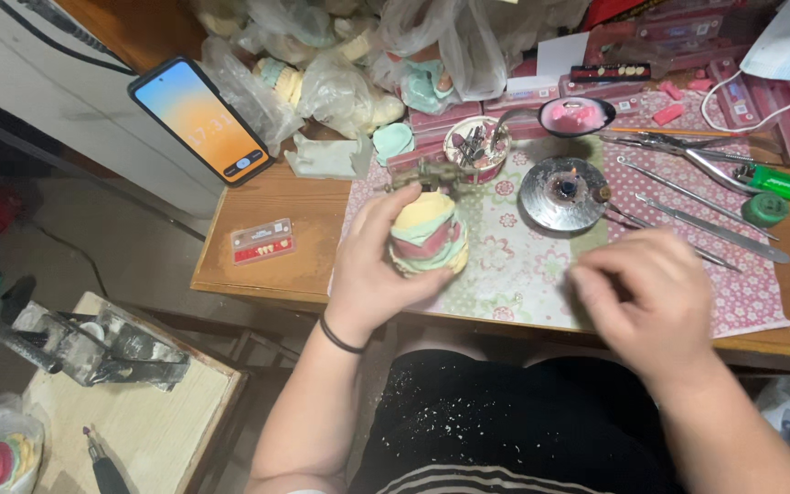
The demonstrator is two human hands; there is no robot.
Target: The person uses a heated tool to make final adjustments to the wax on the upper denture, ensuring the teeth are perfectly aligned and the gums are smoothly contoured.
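Sitting at a wooden desk (267, 206), the person had a flowery paper mat (523, 265) spread out in front.

The left hand (377, 265) held a lumpy dental model (429, 233) over the near edge of the mat, fingers curled round its side. The model looked like stacked layers of yellow, green and pink, smooth and waxy, with a metal frame (427, 172) at its top.

The right hand (651, 293) hovered over the mat with fingers bent close together. It was blurry, so I could not tell if it pinched anything.

The model looked partly built, judging by its layers. How much work was left could not be seen.

A phone (201, 117) leaned nearby. A round shiny burner (564, 192) showed a tiny flame. Thin steel tools (701, 206) lay beside it. A little tooth card (262, 241) sat apart.
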